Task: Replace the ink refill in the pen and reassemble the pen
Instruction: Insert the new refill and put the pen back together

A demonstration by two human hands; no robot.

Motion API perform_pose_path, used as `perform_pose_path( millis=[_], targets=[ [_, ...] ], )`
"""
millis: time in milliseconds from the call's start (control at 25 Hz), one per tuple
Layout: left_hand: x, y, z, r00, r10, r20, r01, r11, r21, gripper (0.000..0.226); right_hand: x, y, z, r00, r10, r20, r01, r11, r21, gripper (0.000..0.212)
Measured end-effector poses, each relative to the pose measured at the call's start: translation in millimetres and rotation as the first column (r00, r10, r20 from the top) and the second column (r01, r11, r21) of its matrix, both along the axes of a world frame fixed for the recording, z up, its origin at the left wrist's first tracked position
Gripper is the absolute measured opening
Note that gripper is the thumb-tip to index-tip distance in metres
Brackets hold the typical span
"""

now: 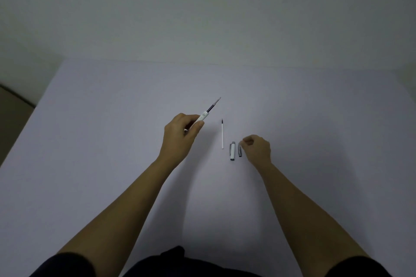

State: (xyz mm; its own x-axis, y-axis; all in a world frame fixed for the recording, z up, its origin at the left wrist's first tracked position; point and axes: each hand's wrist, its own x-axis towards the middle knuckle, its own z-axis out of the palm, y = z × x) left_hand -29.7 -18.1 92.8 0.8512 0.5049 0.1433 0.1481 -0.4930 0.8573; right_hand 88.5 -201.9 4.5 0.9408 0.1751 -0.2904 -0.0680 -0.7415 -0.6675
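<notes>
My left hand [180, 132] grips a white pen barrel [202, 117], with a dark ink refill [213, 105] sticking out of its far end toward the upper right. On the table lies a separate thin white refill [222, 136], pointing away from me. To its right rests a white and grey pen cap [232, 152]. A small grey pen tip piece [240, 150] lies beside the cap, and the curled fingers of my right hand [256, 147] are right at it. Whether those fingers are pinching it is unclear.
The white table [112, 141] meets a pale wall at its far edge. At the left the table edge drops to a brownish floor [13, 114]. Dark clothing shows at the bottom of the view.
</notes>
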Motion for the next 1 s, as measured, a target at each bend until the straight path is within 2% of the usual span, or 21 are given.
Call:
perform_pose_path(
  millis=[160,240,320,400,520,600,680,760,1000],
  targets=[
    [3,3,-4,0.999,-0.004,-0.032,0.003,1.0,-0.021,0.016,-3,1,-17,0.997,0.073,0.002,-0.073,0.994,-0.083,0.027],
    [3,3,-6,0.999,-0.009,-0.047,0.007,1.0,-0.028,0.016,-1,4,-17,0.998,0.057,0.011,-0.056,0.995,-0.087,0.025],
    [4,4,-7,0.998,-0.019,-0.054,0.017,0.999,-0.036,0.016,3,8,-8,0.999,-0.039,-0.007,0.039,0.999,0.018,0.021],
    [4,5,-9,0.998,-0.025,-0.061,0.023,0.999,-0.035,0.017,11,14,8,0.987,-0.14,-0.081,0.155,0.959,0.237,0.017],
    [2,6,-13,0.995,-0.046,-0.091,0.045,0.999,-0.016,0.017,19,21,36,0.957,-0.16,-0.241,0.274,0.771,0.575,0.005],
    [0,6,-16,0.991,-0.075,-0.113,0.075,0.997,-0.008,0.017,21,25,50,0.945,-0.143,-0.296,0.316,0.642,0.698,0.005],
    [-2,5,-18,0.987,-0.095,-0.127,0.095,0.995,-0.01,0.017,20,27,60,0.942,-0.124,-0.311,0.325,0.57,0.755,0.007],
    [-3,4,-20,0.984,-0.11,-0.139,0.111,0.994,-0.002,0.016,18,30,66,0.943,-0.104,-0.316,0.321,0.539,0.779,0.005],
    [-6,5,-21,0.982,-0.117,-0.148,0.12,0.993,0.011,0.016,10,36,74,0.945,-0.069,-0.321,0.307,0.527,0.793,0.004]
  ],
)
